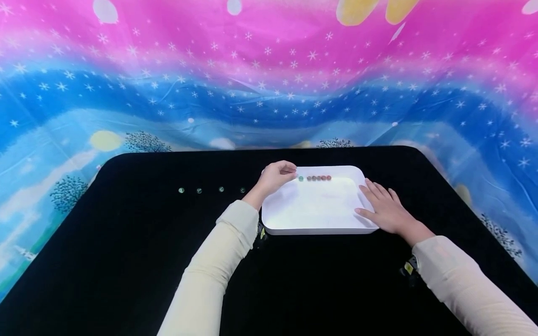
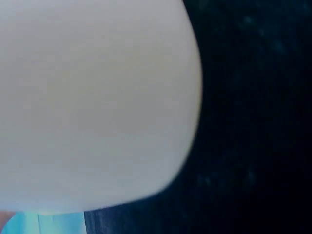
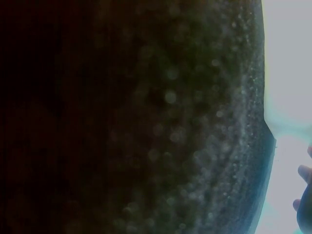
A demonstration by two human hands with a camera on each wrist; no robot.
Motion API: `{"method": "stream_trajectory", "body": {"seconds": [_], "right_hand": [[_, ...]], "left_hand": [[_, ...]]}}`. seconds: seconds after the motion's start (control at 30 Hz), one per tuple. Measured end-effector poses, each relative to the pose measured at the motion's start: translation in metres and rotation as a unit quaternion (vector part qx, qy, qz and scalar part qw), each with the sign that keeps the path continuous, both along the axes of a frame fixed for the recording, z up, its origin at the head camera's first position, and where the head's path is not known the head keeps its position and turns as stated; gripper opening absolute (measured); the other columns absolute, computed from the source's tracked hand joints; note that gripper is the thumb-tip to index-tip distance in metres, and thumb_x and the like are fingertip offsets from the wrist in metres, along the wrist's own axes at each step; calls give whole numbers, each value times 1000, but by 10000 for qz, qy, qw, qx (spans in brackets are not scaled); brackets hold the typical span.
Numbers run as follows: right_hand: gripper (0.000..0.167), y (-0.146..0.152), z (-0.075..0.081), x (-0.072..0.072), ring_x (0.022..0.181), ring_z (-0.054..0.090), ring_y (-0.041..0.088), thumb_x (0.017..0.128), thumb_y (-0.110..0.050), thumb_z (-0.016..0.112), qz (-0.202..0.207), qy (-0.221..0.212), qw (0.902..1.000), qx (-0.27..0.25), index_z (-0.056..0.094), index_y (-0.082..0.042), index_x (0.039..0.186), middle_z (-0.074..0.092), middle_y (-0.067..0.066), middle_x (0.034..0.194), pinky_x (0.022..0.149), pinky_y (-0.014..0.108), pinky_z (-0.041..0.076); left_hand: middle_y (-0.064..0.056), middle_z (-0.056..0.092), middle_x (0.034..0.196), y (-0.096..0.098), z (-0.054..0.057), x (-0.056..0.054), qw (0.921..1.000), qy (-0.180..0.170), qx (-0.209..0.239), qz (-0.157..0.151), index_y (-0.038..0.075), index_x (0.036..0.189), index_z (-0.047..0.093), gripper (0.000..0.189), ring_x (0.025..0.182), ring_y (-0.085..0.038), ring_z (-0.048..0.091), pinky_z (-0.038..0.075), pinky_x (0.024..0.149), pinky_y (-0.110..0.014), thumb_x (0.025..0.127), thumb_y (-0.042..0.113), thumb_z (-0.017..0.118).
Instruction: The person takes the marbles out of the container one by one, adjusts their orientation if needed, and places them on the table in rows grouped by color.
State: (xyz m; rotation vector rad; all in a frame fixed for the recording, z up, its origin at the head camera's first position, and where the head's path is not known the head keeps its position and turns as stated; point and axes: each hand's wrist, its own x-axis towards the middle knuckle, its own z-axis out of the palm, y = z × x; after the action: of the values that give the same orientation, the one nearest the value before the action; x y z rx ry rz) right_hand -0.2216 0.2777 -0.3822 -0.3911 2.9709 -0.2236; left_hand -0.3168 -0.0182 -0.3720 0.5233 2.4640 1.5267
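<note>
Cream sleeves [image 1: 199,289], six marbles [image 1: 319,178] inside white tray [image 1: 311,207] at twelve o'clock, four marbles [image 1: 221,189] remaining outside at nine, left hand [image 1: 276,177] pinch unclear, right hand [image 1: 386,209] spread.

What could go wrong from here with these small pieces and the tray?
The left hand is close beside the green piece in the white tray; its fingertips might knock that piece toward the reddish row.

The right hand rests across the tray's right edge; a harder press could shift the tray and disturb the line.

On the black table, the rightmost green piece lies near the left wrist, which might brush it.
</note>
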Motion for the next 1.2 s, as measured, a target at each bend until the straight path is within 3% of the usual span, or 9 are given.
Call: {"method": "stream_trajectory", "body": {"seconds": [0.23,0.57,1.2], "right_hand": [[79,1,1,1,124,4,42,85,-55,36,-9,-6,10000,-10,12,-2,137,-2,18,142,93,59,-1],[78,1,0,0,124,4,42,85,-55,36,-24,30,10000,0,13,-2,137,0,19,142,93,59,-1],[78,2,-1,-1,125,4,41,85,-56,35,-7,38,10000,17,12,-2,138,-2,18,142,93,59,-1]], "left_hand": [[0,58,99,8,4,2,9999,88,40,-71,5,109,56,29,91,-11,53,44,75,-22,82,18,59],[3,57,97,15,9,0,9996,110,-239,-117,7,109,56,30,89,-9,53,44,73,-22,83,19,59],[-2,57,98,11,30,-9,9917,108,-1179,-505,5,109,56,28,93,-13,51,43,76,-24,83,16,58]]}}
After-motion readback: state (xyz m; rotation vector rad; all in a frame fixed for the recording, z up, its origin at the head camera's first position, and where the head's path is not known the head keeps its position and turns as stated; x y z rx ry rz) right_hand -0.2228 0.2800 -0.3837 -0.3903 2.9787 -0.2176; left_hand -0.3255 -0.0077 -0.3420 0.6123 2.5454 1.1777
